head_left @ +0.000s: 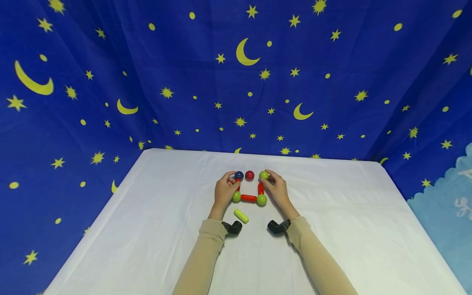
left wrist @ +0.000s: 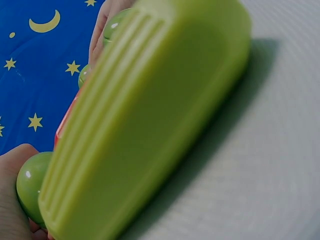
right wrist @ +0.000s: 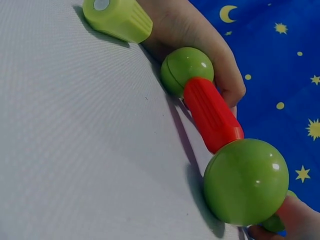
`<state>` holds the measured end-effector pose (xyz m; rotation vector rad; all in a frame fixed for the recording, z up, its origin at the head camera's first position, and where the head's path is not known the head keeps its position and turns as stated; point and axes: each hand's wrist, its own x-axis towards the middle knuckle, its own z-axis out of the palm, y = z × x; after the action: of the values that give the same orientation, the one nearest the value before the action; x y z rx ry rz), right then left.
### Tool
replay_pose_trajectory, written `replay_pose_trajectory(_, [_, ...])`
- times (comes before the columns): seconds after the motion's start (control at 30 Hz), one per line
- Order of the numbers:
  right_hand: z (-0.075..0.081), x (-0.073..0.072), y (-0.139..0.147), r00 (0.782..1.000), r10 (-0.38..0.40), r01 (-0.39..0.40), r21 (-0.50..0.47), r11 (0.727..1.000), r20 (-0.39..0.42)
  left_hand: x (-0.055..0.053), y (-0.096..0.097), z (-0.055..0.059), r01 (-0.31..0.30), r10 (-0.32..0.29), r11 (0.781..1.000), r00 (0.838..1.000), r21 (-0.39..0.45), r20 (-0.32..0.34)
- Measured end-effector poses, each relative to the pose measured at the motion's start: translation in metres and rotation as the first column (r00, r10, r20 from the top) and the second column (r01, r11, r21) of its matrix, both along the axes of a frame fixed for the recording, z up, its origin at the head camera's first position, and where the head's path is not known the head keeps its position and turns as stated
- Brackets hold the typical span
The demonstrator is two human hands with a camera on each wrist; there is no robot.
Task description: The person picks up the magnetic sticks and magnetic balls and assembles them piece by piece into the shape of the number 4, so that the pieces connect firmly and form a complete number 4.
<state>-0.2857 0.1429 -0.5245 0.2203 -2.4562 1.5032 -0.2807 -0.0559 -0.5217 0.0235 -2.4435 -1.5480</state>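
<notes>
On the white tabletop, red rods and balls form a U shape. Its front red rod [head_left: 248,198] joins a green ball [head_left: 237,196] on the left to another green ball [head_left: 261,200] on the right. My left hand [head_left: 224,190] pinches the dark blue ball [head_left: 239,175] at the far left end, the thumb partly covering the left red rod. At the far right end my right hand [head_left: 278,190] pinches a green ball [head_left: 263,175], above the right red rod [head_left: 260,189]. Between these two ends sits a loose-looking red ball [head_left: 249,175].
A yellow-green rod [head_left: 241,216] lies on the white cloth [head_left: 166,229] near my left wrist and looms large in the left wrist view. Black wrist devices [head_left: 278,226] jut inward from both sleeves. Blue star-patterned fabric [head_left: 206,82] hangs behind and beside the table.
</notes>
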Motion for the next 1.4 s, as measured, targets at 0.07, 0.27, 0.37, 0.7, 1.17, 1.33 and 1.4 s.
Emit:
replay_pose_trajectory(0.07, [0.0, 0.0, -0.001, 1.0, 0.001, -0.001, 0.001, 1.0, 0.002, 0.0, 0.0, 0.0, 0.0, 0.0, 1.0, 1.0, 0.0, -0.008])
replay_pose_trajectory(0.27, [-0.002, 0.0, -0.002, 1.0, 0.02, -0.021, 0.005, 1.0, 0.021, 0.001, -0.001, 0.0, 0.007, -0.007, 1.0, 1.0, 0.017, -0.02])
replay_pose_trajectory(0.37, [-0.002, 0.0, -0.003, 1.0, 0.026, -0.026, 0.015, 1.0, 0.017, 0.002, -0.001, 0.0, 0.008, -0.008, 1.0, 1.0, 0.015, -0.012])
replay_pose_trajectory(0.7, [-0.005, -0.003, -0.001, 0.999, 0.019, -0.019, 0.001, 1.0, 0.034, 0.001, -0.001, 0.0, 0.006, -0.006, 1.0, 1.0, 0.013, 0.002])
replay_pose_trajectory(1.17, [0.016, 0.009, -0.003, 0.998, 0.054, -0.051, -0.094, 0.994, 0.038, -0.001, 0.0, 0.0, 0.009, -0.009, 1.0, 1.0, 0.005, 0.013])
replay_pose_trajectory(1.33, [0.002, -0.001, 0.0, 0.998, 0.048, -0.044, -0.112, 0.993, 0.036, -0.002, 0.0, -0.001, 0.008, -0.008, 1.0, 1.0, 0.005, 0.015])
replay_pose_trajectory(1.4, [0.002, -0.001, 0.0, 0.998, 0.049, -0.043, -0.131, 0.99, 0.046, -0.002, -0.001, -0.001, 0.006, -0.006, 1.0, 1.0, 0.004, 0.015])
